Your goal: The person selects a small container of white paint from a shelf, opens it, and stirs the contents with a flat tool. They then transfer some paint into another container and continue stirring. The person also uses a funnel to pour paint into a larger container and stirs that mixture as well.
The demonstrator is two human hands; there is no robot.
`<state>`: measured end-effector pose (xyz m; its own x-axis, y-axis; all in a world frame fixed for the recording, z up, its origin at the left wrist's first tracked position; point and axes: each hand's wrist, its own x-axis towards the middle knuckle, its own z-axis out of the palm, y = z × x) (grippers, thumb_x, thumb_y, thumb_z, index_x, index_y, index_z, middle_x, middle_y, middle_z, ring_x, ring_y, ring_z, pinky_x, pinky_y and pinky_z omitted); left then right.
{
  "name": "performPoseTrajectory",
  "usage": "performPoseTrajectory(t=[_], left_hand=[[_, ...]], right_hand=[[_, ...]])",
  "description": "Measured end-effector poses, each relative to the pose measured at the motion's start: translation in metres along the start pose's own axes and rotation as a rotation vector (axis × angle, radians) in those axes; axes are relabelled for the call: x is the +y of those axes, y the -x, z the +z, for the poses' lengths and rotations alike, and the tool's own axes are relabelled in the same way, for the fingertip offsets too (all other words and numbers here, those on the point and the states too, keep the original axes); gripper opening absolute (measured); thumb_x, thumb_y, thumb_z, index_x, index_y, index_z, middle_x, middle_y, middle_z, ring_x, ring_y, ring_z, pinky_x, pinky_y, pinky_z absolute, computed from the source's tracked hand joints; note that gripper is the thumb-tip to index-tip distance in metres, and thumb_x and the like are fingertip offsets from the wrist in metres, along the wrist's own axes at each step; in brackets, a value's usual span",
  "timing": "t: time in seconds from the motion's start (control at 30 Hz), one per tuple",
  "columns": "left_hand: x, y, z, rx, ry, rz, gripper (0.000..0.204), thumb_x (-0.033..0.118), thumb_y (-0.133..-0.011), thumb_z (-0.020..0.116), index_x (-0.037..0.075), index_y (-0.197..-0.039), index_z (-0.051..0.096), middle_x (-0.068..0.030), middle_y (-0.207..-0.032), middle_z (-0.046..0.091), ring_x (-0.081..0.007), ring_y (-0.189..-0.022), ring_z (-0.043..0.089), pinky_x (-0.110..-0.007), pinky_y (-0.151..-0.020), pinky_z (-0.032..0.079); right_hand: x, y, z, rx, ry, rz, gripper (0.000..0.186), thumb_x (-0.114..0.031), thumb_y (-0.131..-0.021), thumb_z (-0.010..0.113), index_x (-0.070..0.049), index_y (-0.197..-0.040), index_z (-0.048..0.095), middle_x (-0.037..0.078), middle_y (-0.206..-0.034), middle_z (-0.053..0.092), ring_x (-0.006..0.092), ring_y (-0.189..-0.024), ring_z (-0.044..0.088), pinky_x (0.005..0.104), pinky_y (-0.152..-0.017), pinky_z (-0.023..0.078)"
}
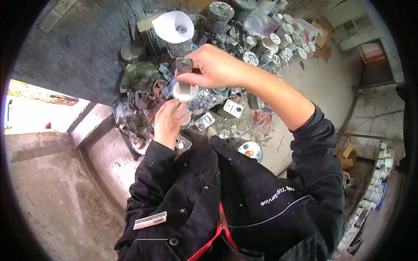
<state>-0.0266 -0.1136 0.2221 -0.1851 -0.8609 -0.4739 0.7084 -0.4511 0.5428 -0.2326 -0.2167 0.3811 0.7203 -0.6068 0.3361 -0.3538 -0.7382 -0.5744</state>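
My right hand [213,67] grips the upper end of a flat grey stirring stick [184,65] between thumb and fingers. The stick points down, its lower end at a cup of white liquid [186,94]; whether it dips in, I cannot tell. Just below that cup, my left hand [166,122] is open, its fingers spread. A second clear cup [186,118] shows partly behind those fingers. Crumpled, stained rags [148,95] lie left of the cups. Beyond them, a white paper funnel [163,28] rests on a paint-smeared can [180,48].
Several paint cans [285,39] crowd the far right of the bench. Rectangular metal tins [230,108] and a small white-topped tin [204,121] stand nearer me. A round lidded can [250,151] is by my body. White containers [376,187] line the right wall.
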Motion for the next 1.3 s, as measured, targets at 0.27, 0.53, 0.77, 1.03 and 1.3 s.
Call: performPoseTrajectory(t=[0.27, 0.53, 0.77, 1.03, 1.3], left_hand=[[0.005, 0.002, 0.008, 0.013, -0.012, 0.038, 0.012, 0.013, -0.097, 0.07, 0.003, -0.104, 0.068, -0.0073, -0.12, 0.064, -0.034, -0.127, 0.057, -0.065, -0.099, 0.051], [0.01, -0.003, 0.015, 0.028, -0.003, 0.052, 0.014, 0.013, -0.096, 0.07, 0.003, -0.104, 0.066, -0.0083, -0.12, 0.063, -0.0363, -0.127, 0.057, -0.067, -0.1, 0.049], [0.023, -0.008, 0.02, 0.029, -0.015, 0.08, 0.022, 0.018, -0.097, 0.068, 0.004, -0.112, 0.06, -0.0126, -0.121, 0.062, -0.0374, -0.131, 0.053, -0.071, -0.108, 0.044], [0.035, -0.009, 0.032, 0.025, -0.031, 0.108, 0.026, 0.018, -0.098, 0.068, 0.003, -0.115, 0.056, -0.0152, -0.127, 0.054, -0.0384, -0.134, 0.049, -0.072, -0.11, 0.041], [0.045, -0.008, 0.042, 0.123, 0.012, 0.117, 0.031, 0.015, -0.093, 0.072, 0.0, -0.118, 0.059, -0.0115, -0.12, 0.057, -0.0326, -0.122, 0.056, -0.068, -0.106, 0.047]], right_hand=[[0.004, 0.001, -0.015, -0.009, 0.133, 0.118, 0.025, -0.024, -0.094, 0.073, 0.0, -0.098, 0.075, 0.014, -0.077, 0.073, 0.0232, -0.067, 0.074, 0.0327, -0.06, 0.055], [-0.003, 0.022, -0.011, 0.371, -0.509, 0.695, 0.026, -0.022, -0.1, 0.068, 0.002, -0.106, 0.074, 0.01, -0.089, 0.076, 0.0167, -0.071, 0.075, 0.0275, -0.061, 0.057], [0.014, 0.045, -0.027, 0.695, -0.934, 0.847, 0.026, -0.017, -0.102, 0.061, 0.006, -0.111, 0.071, 0.015, -0.106, 0.074, 0.0236, -0.082, 0.076, 0.0266, -0.066, 0.06], [0.042, 0.055, -0.02, 0.833, -1.149, 0.863, 0.028, -0.017, -0.102, 0.059, 0.007, -0.111, 0.069, 0.017, -0.104, 0.071, 0.0259, -0.086, 0.075, 0.0258, -0.068, 0.061], [0.057, 0.052, -0.023, 0.915, -1.286, 0.829, 0.034, -0.021, -0.098, 0.064, 0.005, -0.119, 0.057, 0.02, -0.1, 0.067, 0.0341, -0.09, 0.075, 0.0283, -0.067, 0.063]])
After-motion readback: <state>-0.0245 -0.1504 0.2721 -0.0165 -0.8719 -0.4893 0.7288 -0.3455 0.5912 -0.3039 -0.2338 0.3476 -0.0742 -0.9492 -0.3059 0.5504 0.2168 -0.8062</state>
